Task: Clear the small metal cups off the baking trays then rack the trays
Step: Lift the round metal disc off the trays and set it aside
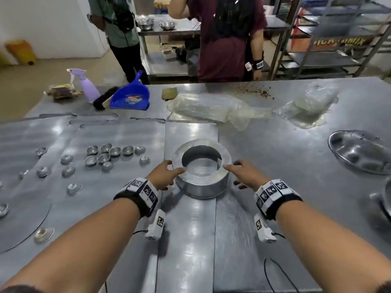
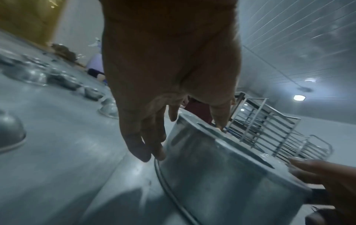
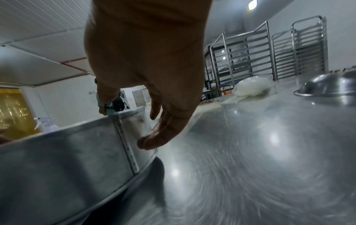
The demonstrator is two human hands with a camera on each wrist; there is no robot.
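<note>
A round metal tin stands open-topped on a flat baking tray in the middle of the steel table. My left hand is at its left side, thumb resting on the rim and straight fingers down along the wall. At its right side is my right hand, thumb touching the rim and fingers loosely bent beside the wall. Several small metal cups lie scattered, mostly upside down, on the baking trays to the left.
A blue dustpan, brush and purple spray bottle lie at the back left. Plastic bags and crumbs sit at the back. A dimpled metal lid lies at right. Two people stand across the table, tray racks behind them.
</note>
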